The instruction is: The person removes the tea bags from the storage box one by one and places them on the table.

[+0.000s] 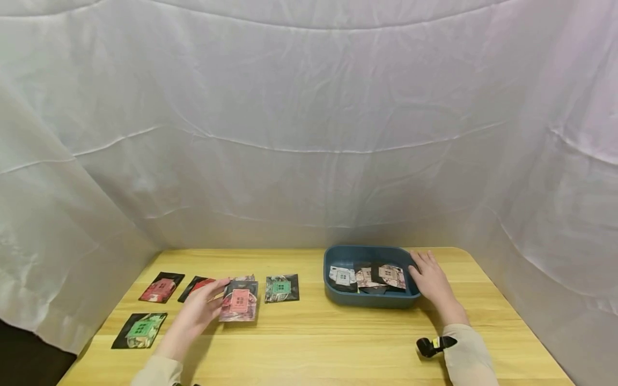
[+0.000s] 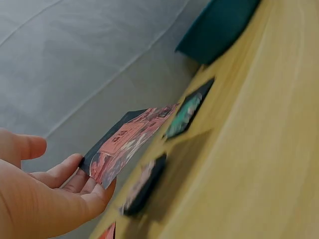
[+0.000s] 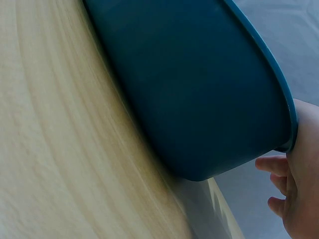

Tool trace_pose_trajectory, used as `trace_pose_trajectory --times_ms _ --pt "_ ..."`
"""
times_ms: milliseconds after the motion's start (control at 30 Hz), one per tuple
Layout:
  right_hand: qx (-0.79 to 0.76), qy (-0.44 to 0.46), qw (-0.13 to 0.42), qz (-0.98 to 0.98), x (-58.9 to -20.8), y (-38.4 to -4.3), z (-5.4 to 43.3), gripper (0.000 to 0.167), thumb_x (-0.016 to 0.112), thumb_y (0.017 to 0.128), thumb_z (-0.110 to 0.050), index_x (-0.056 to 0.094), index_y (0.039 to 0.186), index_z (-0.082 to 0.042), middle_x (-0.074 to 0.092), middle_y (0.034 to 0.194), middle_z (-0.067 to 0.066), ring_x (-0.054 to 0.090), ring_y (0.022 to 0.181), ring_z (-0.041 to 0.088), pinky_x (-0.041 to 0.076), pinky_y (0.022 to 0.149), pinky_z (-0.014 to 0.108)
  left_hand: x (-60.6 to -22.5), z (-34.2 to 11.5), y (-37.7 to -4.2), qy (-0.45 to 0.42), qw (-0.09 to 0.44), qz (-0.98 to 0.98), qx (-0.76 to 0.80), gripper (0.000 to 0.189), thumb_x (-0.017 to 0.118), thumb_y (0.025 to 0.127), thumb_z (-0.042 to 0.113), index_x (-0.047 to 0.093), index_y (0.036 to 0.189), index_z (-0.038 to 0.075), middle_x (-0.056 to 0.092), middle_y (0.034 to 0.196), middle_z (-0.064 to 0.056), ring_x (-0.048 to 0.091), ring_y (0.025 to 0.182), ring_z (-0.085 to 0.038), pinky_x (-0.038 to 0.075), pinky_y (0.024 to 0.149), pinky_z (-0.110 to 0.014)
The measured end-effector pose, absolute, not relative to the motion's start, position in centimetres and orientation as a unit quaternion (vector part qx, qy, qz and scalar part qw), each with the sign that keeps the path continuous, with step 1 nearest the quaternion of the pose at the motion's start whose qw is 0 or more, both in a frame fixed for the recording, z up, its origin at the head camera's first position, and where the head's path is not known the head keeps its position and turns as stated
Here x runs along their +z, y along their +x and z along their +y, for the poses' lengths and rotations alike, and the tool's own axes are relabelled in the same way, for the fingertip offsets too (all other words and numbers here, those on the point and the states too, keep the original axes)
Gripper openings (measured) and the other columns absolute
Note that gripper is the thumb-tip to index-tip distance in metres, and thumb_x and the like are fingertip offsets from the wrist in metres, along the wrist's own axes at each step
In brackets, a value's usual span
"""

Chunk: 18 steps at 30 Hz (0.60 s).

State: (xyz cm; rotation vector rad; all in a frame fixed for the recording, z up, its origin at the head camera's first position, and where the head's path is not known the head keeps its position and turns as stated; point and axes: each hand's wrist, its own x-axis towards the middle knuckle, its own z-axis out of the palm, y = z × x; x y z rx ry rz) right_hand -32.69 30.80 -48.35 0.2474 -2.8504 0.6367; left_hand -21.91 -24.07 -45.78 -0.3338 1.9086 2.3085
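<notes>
My left hand (image 1: 195, 311) holds a flat sachet with a pink label (image 1: 240, 301) above the table, gripping it by its left edge. In the left wrist view the thumb stands clear of the sachet and the fingers hold its near corner. My right hand (image 1: 434, 281) is at the right end of a blue plastic box (image 1: 372, 301), with the thumb over the rim and the other fingers outside. Several sachets with pale and tan labels (image 1: 388, 275) lie inside the box. A green-labelled sachet (image 1: 281, 288) lies between the left hand and the box.
On the left of the wooden table (image 1: 309, 348) lie a dark-pink sachet (image 1: 161, 287), a red one (image 1: 190, 287) partly behind the hand, and another green one (image 1: 140, 331). One more sachet (image 1: 245, 277) is mostly covered by the held one. Grey cloth (image 1: 309, 161) walls the table.
</notes>
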Motion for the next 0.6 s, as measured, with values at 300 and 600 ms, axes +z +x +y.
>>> trace_pose_trajectory --times_ms 300,600 --pt "0.221 0.081 0.101 -0.967 -48.3 -32.7 30.8 0.053 0.045 0.101 -0.021 0.035 0.148 0.003 0.030 0.150 0.035 0.015 0.143 0.054 0.017 0.115 0.065 -46.6 -27.6 -20.8 -0.118 0.070 0.705 0.695 0.056 0.032 0.106 0.036 0.037 0.147 -0.002 0.018 0.158 -0.026 0.022 0.144 -0.039 0.025 0.120 -0.050" --pt "0.217 0.085 0.101 -0.967 -48.5 -32.8 30.8 0.053 0.044 0.101 -0.020 0.035 0.148 0.003 0.030 0.150 0.035 0.015 0.142 0.055 0.016 0.115 0.065 -46.4 -31.2 -20.1 -0.132 0.103 0.747 0.644 0.063 0.030 0.106 0.036 0.028 0.148 -0.011 0.011 0.156 -0.036 0.010 0.144 -0.052 0.013 0.120 -0.057"
